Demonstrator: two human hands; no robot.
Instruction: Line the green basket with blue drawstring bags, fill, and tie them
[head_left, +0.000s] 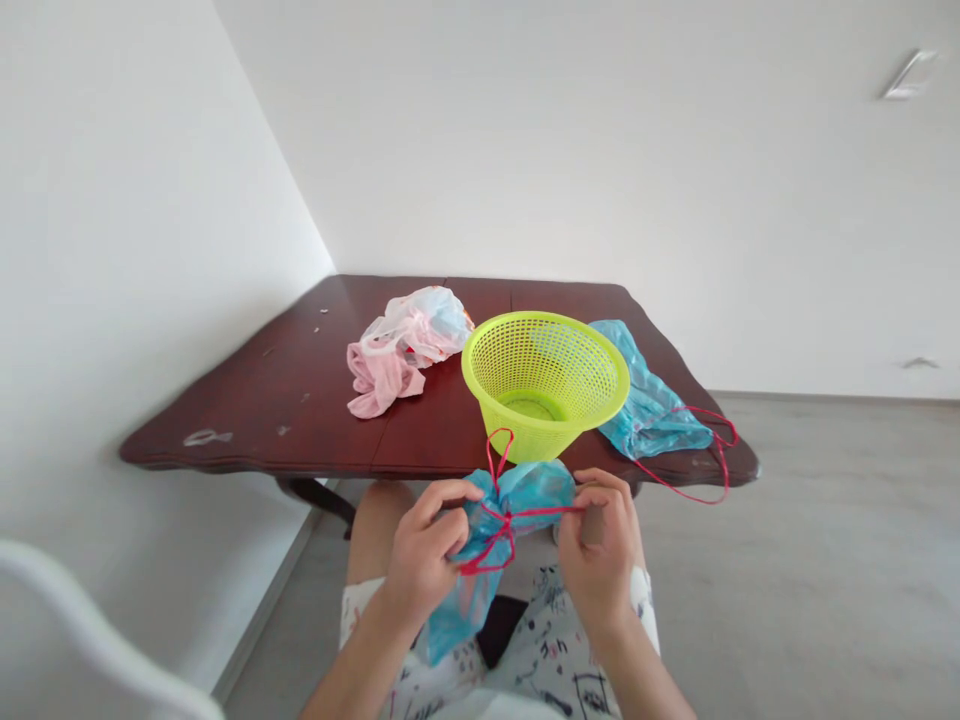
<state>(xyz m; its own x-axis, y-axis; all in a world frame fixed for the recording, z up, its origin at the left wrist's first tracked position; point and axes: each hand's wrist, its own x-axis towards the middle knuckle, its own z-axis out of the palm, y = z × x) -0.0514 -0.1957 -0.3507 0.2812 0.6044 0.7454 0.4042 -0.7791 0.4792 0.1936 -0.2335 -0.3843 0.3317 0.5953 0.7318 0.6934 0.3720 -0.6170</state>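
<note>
Nearest, the patterned shorts (555, 645) lie under the work, on the near side of the green basket (525, 438), so the lap probably serves as a spare support. Above them, below the basket and a little towards its left, the left hand (427, 545) has its fingers curled, thumb and forefinger gripping the gathered side of a blue bag (536, 485); this seems to steady the thin film. The right hand (600, 540), below the basket's right side, has bent fingers pinching an end of the red cord (547, 511), which runs fairly straight from the knotted middle, suggesting light tension. The bag is held clear of the tabletop, just nearer than the basket, likely so both hands can reach the tie from either side; one cord loop rises in front of the basket's wall.

The basket stands upright near the front edge of the dark table (300, 400), within easy reach. Just to its right lies a second blue bag (660, 410), its red string (725, 470) trailing over the edge, as if laid down loosely. Left of the basket rests a crumpled pink cloth (384, 378); farther back on that side, touching it, sits a white plastic bag (431, 325), perhaps pushed aside for room.
</note>
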